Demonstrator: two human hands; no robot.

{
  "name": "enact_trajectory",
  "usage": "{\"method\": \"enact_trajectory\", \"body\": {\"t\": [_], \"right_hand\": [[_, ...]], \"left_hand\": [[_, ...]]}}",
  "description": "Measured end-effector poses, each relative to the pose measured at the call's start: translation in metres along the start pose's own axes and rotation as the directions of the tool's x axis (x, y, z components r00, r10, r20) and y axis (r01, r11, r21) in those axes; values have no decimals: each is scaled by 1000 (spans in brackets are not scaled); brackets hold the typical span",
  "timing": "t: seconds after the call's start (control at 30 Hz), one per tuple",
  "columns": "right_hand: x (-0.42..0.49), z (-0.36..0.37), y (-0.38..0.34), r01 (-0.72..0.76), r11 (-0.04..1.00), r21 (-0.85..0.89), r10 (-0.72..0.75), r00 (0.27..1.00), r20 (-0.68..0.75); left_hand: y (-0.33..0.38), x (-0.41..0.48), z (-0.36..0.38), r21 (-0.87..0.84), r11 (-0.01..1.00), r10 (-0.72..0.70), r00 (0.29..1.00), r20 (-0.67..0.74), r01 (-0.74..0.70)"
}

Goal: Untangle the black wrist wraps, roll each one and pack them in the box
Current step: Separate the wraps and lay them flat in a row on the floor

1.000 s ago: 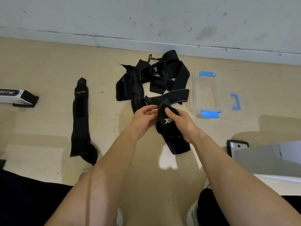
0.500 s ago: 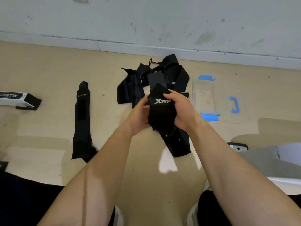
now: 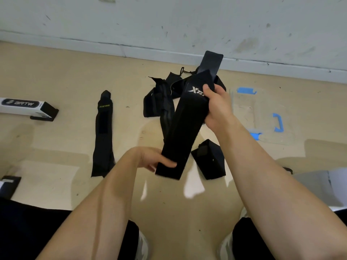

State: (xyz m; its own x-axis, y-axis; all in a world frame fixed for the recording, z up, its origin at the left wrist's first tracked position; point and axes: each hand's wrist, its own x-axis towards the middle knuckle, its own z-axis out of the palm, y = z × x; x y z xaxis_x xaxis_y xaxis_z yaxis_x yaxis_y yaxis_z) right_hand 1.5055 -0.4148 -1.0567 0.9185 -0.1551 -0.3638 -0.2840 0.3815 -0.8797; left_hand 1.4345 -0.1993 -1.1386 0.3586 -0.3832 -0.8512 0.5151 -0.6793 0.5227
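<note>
**One wrist wrap held straight above the floor**

Head view: the right hand has its grip closed round the logo end, and the left hand pinches the lower end. Right of the tangle lies the clear box; the floor shows through it.

Tangle of wraps on floor by wall; single wrap to left, box to right; held wrap in front.

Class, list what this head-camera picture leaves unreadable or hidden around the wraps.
1. Head view: logo on the held wrap, its end covered by the right hand.
2. Head view: fingers of the left hand, blurred and partly behind the wrap's lower end.
3. Head view: number of wraps in the tangled pile, overlapped by the held wrap.
</note>
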Motion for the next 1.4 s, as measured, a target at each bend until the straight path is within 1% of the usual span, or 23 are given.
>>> {"method": "enact_trajectory", "body": {"t": [0.07,0.13,0.2,0.23,0.27,0.3,0.33,0.37,0.4,0.47,0.53,0.57,0.67,0.77,0.87,0.97,1.03,1.1,1.17,1.23,1.3,1.4], "right_hand": [[2,3,3,-13,1000,-13,13,1000,-8],[3,5,10,-32,999,-36,32,999,1],[1,9,19,-59,997,-57,60,998,20],[0,11,24,-75,996,-57,76,997,29],[-1,13,29,-92,994,-60,94,995,36],[-2,16,34,-112,991,-70,115,992,42],[-3,19,38,-133,988,-85,137,989,50],[-3,21,44,-160,982,-99,165,985,52],[-2,23,50,-188,975,-117,195,980,50],[2,27,63,-232,958,-171,243,969,47],[10,30,76,-247,943,-222,267,961,67],[14,31,82,-251,939,-234,276,958,79],[32,36,97,-239,924,-299,280,954,102],[59,46,116,-226,889,-397,282,955,87],[95,62,134,-167,817,-551,240,969,63],[138,83,150,-44,713,-700,182,975,125],[166,102,158,13,671,-741,181,967,182],[192,121,168,42,647,-761,179,962,206],[209,137,179,61,607,-792,199,954,225],[217,145,190,62,562,-825,251,937,241],[217,147,197,44,553,-832,286,928,240],[209,142,197,24,616,-787,269,933,239]], "left_hand": [[-30,9,12,-24,988,-155,988,15,155],[-56,19,25,-47,967,-250,967,47,252],[-63,22,30,11,958,-285,949,133,286],[-59,21,28,79,957,-288,947,143,279],[-52,20,24,124,959,-270,957,107,257],[-45,18,20,110,973,-208,978,33,203],[-36,15,14,35,993,-113,992,-63,116],[-28,12,7,-77,997,-11,986,-166,-2],[-20,11,0,-198,971,75,962,-264,-130],[-3,10,-14,-405,845,174,895,-410,-350],[16,13,-27,-483,727,194,820,-538,-488],[23,15,-33,-489,691,191,787,-587,-533],[31,36,-45,-474,651,149,712,-687,-593],[21,62,-57,-482,638,41,651,-758,-601],[7,86,-70,-539,578,-85,612,-786,-613],[-13,104,-85,-609,469,-233,576,-784,-639],[-28,115,-94,-635,409,-304,558,-772,-655],[-40,123,-100,-647,374,-351,545,-762,-664],[-49,128,-105,-664,322,-386,546,-743,-675],[-52,129,-110,-689,267,-421,562,-712,-673],[-53,128,-115,-708,226,-437,580,-687,-669],[-52,125,-116,-723,207,-435,600,-671,-659]]}}
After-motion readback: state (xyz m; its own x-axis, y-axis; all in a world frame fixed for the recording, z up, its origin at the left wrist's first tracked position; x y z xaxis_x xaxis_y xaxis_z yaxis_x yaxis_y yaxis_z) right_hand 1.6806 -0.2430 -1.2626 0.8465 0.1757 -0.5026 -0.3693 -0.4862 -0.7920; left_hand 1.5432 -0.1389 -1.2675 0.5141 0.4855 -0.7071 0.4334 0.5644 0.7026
